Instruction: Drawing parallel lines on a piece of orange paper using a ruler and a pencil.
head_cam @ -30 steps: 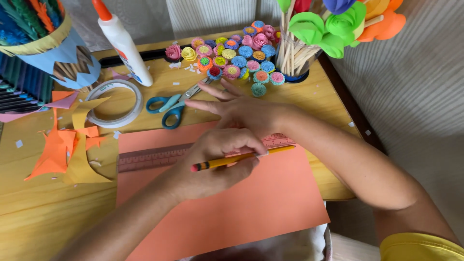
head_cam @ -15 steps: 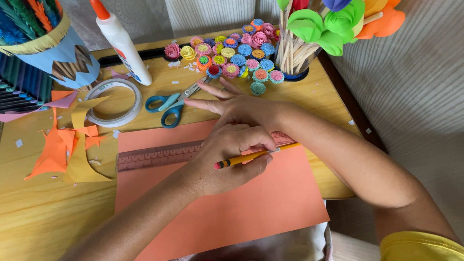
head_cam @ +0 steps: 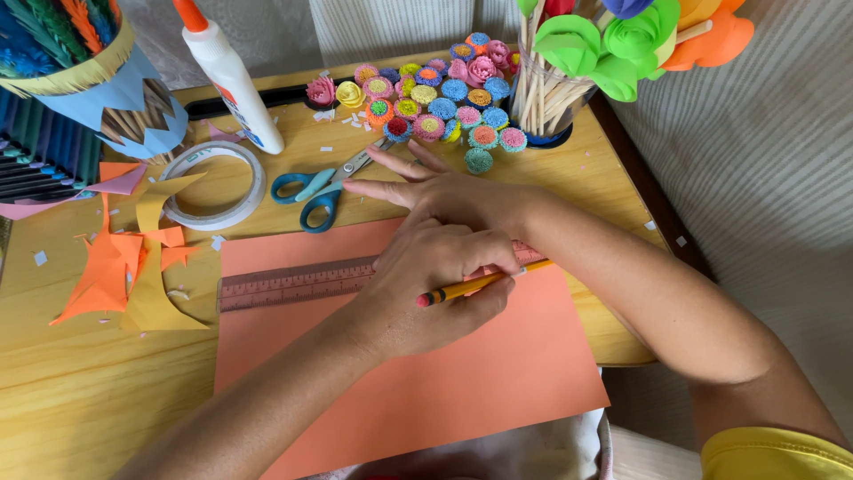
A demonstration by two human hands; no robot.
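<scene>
In the head view, the left hand has its fingers closed around a yellow pencil above the salmon paper sheet on the wooden bench. The right hand, fingers spread flat and holding nothing, presses the translucent pink ruler lying across the sheet.

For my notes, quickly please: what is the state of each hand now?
Left hand: closed around a yellow pencil.
Right hand: open, fingers spread flat, pressing the ruler on the orange paper.
</scene>
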